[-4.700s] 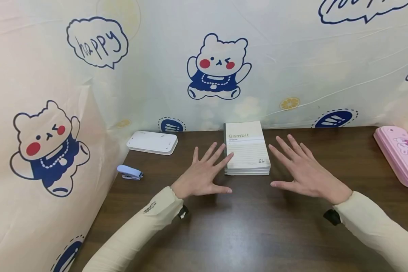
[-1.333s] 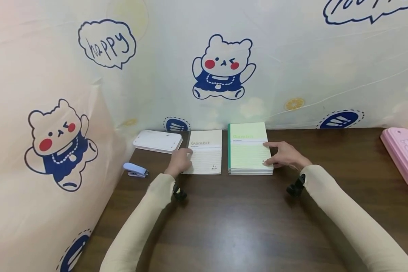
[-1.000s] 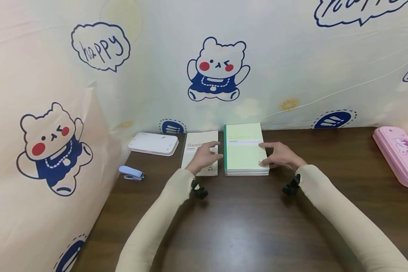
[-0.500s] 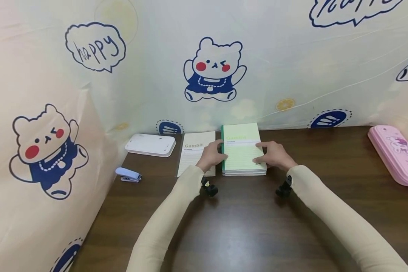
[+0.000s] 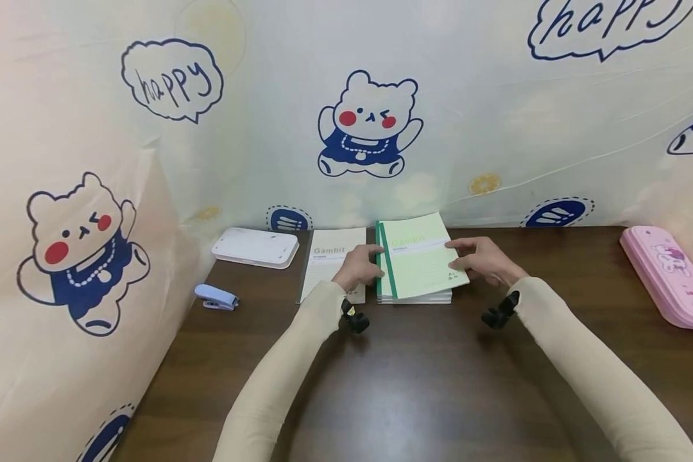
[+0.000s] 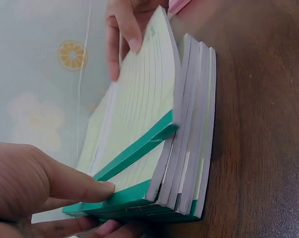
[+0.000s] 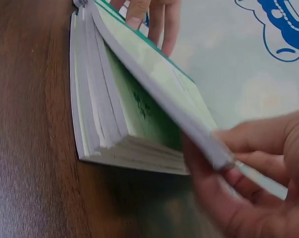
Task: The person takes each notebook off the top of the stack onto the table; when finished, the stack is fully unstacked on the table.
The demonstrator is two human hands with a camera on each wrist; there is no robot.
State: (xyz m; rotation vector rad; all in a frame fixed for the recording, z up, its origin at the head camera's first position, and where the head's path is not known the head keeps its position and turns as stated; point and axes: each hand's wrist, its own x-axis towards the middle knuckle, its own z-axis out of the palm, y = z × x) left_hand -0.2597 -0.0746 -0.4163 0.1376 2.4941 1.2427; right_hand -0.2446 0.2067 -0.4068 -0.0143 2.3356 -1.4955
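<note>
My right hand (image 5: 486, 260) pinches the right edge of a pale green notebook (image 5: 420, 260) with a dark green spine. That notebook is lifted and turned askew over a stack of similar notebooks (image 7: 92, 99); in the right wrist view a gap shows beneath its raised edge. At the left side of the stack, my left hand (image 5: 358, 266) holds the spines, its thumb (image 6: 85, 186) on the green spine of the notebook below and the fingers curled at the side. Partly behind the left hand lies a white notebook (image 5: 321, 273) with a grey spine, flat on the table.
A white case (image 5: 256, 247) and a light blue stapler (image 5: 216, 297) lie at the left of the brown table (image 5: 404, 385). Far right is a pink pencil case (image 5: 672, 276). A printed cloth (image 5: 254, 141) hangs along the back and left edges.
The white notebook moved from the stack's top to its left. My left hand then shifted right to the green spines. Just now the right hand raised the top green notebook and shifted it rightward.
</note>
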